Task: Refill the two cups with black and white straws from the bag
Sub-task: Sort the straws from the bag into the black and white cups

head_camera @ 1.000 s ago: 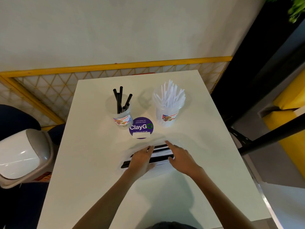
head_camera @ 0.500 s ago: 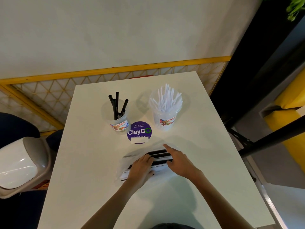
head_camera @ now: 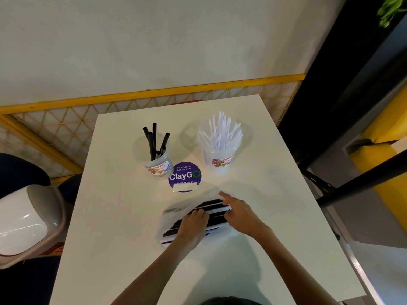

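A smooth, matte white rectangular surface (head_camera: 123, 216) is seen from above, set against a pale wall (head_camera: 154, 45) with a yellow-framed lattice panel (head_camera: 66, 119) along its base; a glossy white bin (head_camera: 24, 219) with a rounded grey lid is seen off the surface's left edge. A thin, crinkled clear plastic bag (head_camera: 169, 219) is laid flat near the middle of the surface, and black and white straws (head_camera: 211, 205) are seen lying side by side inside it in stripes. The left hand (head_camera: 193, 227) is pressed down on top of the bag, its fingers curled onto the film over the straws; whether anything is pinched cannot be told. The right hand (head_camera: 240, 214) is placed at the bag's right end, the index finger stretched out straight, the others bent against the straw ends; a grasp cannot be made out. Beyond the bag two clear, round plastic cups with printed labels are stood upright, well apart: the left cup (head_camera: 158, 166) is sparsely filled with a few black straws (head_camera: 154, 139); the right cup (head_camera: 218, 159) is crowded with white straws (head_camera: 222, 133). A round purple sticker (head_camera: 185, 172) is stuck flat between them.
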Tool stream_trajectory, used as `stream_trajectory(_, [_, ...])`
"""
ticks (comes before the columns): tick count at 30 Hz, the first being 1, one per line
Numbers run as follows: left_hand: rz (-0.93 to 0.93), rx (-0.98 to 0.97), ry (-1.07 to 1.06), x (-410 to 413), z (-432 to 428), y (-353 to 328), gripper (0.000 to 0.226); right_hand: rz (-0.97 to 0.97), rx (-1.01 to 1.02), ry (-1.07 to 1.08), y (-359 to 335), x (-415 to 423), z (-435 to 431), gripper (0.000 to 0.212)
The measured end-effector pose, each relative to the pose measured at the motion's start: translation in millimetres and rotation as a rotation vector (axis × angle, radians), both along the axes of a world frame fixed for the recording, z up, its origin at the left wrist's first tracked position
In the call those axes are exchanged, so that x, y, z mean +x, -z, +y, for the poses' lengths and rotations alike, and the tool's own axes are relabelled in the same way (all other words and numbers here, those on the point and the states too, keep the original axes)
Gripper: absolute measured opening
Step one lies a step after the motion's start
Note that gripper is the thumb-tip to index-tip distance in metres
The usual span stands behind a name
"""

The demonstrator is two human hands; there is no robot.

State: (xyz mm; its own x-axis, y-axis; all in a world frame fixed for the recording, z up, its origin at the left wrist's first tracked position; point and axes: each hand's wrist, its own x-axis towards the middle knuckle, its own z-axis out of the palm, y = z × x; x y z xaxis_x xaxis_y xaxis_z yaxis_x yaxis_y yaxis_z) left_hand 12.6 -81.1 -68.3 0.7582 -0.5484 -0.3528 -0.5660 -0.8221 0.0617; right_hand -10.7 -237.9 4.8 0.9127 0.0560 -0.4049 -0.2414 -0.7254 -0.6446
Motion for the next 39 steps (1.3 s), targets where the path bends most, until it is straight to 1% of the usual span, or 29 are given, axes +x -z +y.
stream_trajectory(3, [0.047, -0.042, -0.041, -0.8, 4.7, 3.7, 0.041, -0.022, 0.017, 0.056, -1.5, -1.7, -4.1, 0.053])
stream_trajectory(8, [0.197, -0.253, -0.179, 1.8, 18.7, -4.6, 0.041, -0.088, 0.104, 0.215, 0.8, -2.0, -9.4, 0.040])
stream_trajectory(10, [0.238, -0.304, -0.219, 6.9, 18.5, -13.7, 0.041, -0.135, 0.169, 0.302, 1.3, -1.0, -8.9, 0.037])
stream_trajectory(12, [0.261, -0.344, -0.231, 11.5, 16.8, -21.9, 0.042, -0.158, 0.266, 0.398, 3.4, -0.4, -8.8, 0.035])
stream_trajectory(15, [0.301, -0.420, -0.247, 15.7, 16.2, -30.5, 0.044, -0.120, 0.462, 0.555, 3.0, 2.0, -8.9, 0.034])
stream_trajectory(17, [0.367, -0.520, -0.283, 18.3, 15.3, -37.0, 0.044, -0.101, 0.609, 0.633, -1.5, 3.2, -8.6, 0.033])
stream_trajectory(20, [0.484, -0.710, -0.375, 23.7, 9.7, -55.4, 0.040, -0.078, 0.789, 0.685, -8.6, 3.4, -6.5, 0.030])
stream_trajectory(22, [0.562, -0.854, -0.418, 27.7, 5.1, -74.4, 0.028, -0.054, 0.863, 0.699, -11.2, 4.5, -2.8, 0.027])
stream_trajectory(24, [0.589, -0.933, -0.436, 33.8, 2.1, -90.5, 0.007, -0.012, 0.914, 0.699, -13.6, 7.4, 2.8, 0.030])
stream_trajectory(25, [0.589, -0.965, -0.444, 37.0, 0.6, -98.1, 0.007, 0.013, 0.935, 0.685, -14.7, 9.6, 6.2, 0.034])
stream_trajectory(27, [0.603, -1.044, -0.493, 43.2, -1.6, -110.7, 0.020, 0.067, 0.961, 0.621, -18.9, 14.1, 14.3, 0.040])
stream_trajectory(30, [0.693, -1.180, -0.587, 52.9, -4.3, -123.0, 0.027, 0.135, 0.973, 0.509, -26.5, 19.2, 28.2, 0.038])
stream_trajectory(32, [0.776, -1.273, -0.636, 56.1, -7.8, -129.8, 0.026, 0.145, 0.988, 0.413, -29.0, 20.7, 36.4, 0.042])
stream_trajectory(34, [0.853, -1.360, -0.712, 57.9, -11.7, -133.9, 0.019, 0.119, 1.015, 0.311, -31.8, 21.6, 44.3, 0.043])
stream_trajectory(35, [0.867, -1.394, -0.758, 59.2, -13.5, -134.1, 0.017, 0.113, 1.020, 0.299, -33.5, 22.3, 47.2, 0.043])
stream_trajectory(36, [0.860, -1.413, -0.807, 59.8, -15.6, -134.2, 0.018, 0.107, 1.009, 0.314, -35.0, 22.0, 48.5, 0.040])
stream_trajectory(39, [0.759, -1.395, -0.919, 62.9, -18.9, -129.9, 0.023, 0.049, 0.947, 0.341, -38.0, 22.8, 51.6, 0.017])
